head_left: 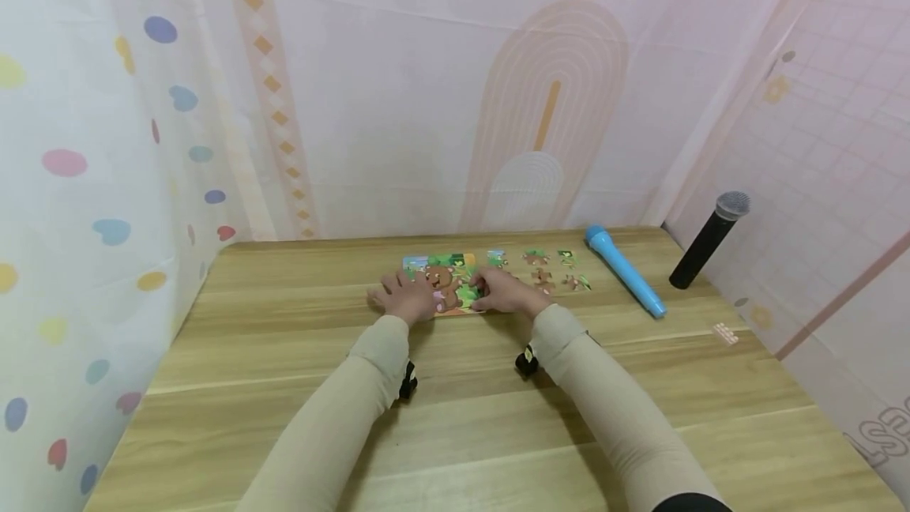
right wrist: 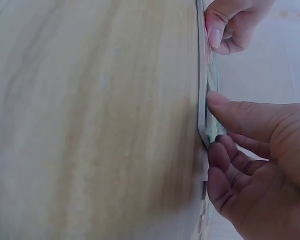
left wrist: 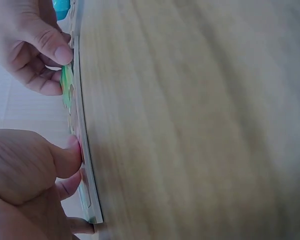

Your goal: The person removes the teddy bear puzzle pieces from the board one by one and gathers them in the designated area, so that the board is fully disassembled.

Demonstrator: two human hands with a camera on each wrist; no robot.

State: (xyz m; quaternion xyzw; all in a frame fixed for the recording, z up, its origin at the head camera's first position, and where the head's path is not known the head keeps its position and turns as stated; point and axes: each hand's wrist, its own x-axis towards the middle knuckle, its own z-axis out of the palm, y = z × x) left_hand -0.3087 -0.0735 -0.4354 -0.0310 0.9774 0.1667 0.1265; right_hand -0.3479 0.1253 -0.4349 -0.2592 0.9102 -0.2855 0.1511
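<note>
A bear jigsaw puzzle (head_left: 446,297) lies in its flat tray near the back of the wooden table. My left hand (head_left: 408,299) rests on its left part with fingers spread, the thumb on the lower edge. At the right side, my right hand (head_left: 503,291) pinches a green puzzle piece (left wrist: 67,85) between thumb and finger, tilted against the puzzle in the left wrist view. Loose puzzle pieces (head_left: 542,279) lie to the right of the tray; my right hand partly covers one. How the piece sits against its neighbours is hidden by my fingers.
A blue toy microphone (head_left: 627,273) lies right of the pieces. Farther right stands a black microphone (head_left: 704,245), near a small pale dotted item (head_left: 725,333). Patterned curtains (head_left: 398,101) border the table (head_left: 455,425) at the back and sides.
</note>
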